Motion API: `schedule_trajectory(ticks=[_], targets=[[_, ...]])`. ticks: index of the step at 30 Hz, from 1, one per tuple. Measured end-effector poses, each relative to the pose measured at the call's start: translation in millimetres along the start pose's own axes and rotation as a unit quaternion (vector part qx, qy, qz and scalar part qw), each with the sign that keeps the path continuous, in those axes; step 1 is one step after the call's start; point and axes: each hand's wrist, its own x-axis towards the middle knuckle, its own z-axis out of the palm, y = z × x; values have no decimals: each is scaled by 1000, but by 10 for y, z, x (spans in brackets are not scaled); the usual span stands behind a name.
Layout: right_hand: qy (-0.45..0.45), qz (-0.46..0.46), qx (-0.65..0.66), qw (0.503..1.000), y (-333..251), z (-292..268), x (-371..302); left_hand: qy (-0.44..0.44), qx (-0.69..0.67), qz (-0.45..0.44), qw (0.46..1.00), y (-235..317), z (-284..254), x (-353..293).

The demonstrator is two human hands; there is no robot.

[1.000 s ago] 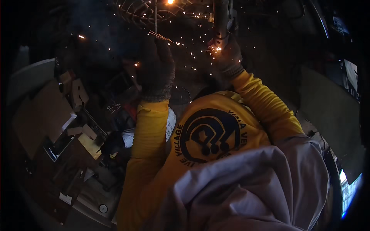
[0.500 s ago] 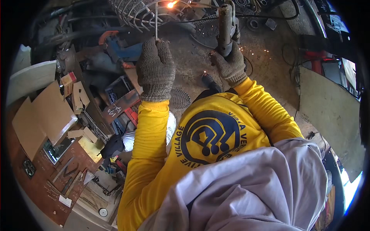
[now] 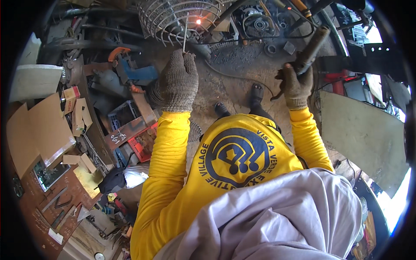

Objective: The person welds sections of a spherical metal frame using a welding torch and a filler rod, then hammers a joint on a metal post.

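Note:
My left hand (image 3: 177, 82), in a grey knit glove, pinches a thin metal rod (image 3: 185, 32) that points up at a round wire cage (image 3: 180, 17). A small orange glow (image 3: 199, 21) sits on the cage wires just right of the rod's tip. My right hand (image 3: 297, 86), also gloved, grips a dark tubular welding holder (image 3: 312, 45) held off to the right, away from the cage. Both sleeves are yellow, and my shoes (image 3: 255, 93) stand on the dusty floor below the cage.
Cardboard pieces (image 3: 41, 130) and small boxes lie at the left. A blue tool (image 3: 130, 71) and plastic crates (image 3: 141, 141) crowd the left floor. Cables and round metal parts (image 3: 260, 24) lie at the top; a flat board (image 3: 362, 138) leans at the right.
The picture went from dark with flying sparks to bright daylight. My right hand swung the holder away from the cage to the right. The bright arc faded to a small glow.

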Motion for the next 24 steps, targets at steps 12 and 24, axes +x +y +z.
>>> schedule_trajectory(ticks=[12,24], targets=[[195,-215,-93,952,-973,-902,957,29,-74,-17,997,-78,135,-15],[404,-291,-258,828,-2026,-1593,3106,-13,-138,-58,989,-30,-402,-227]])
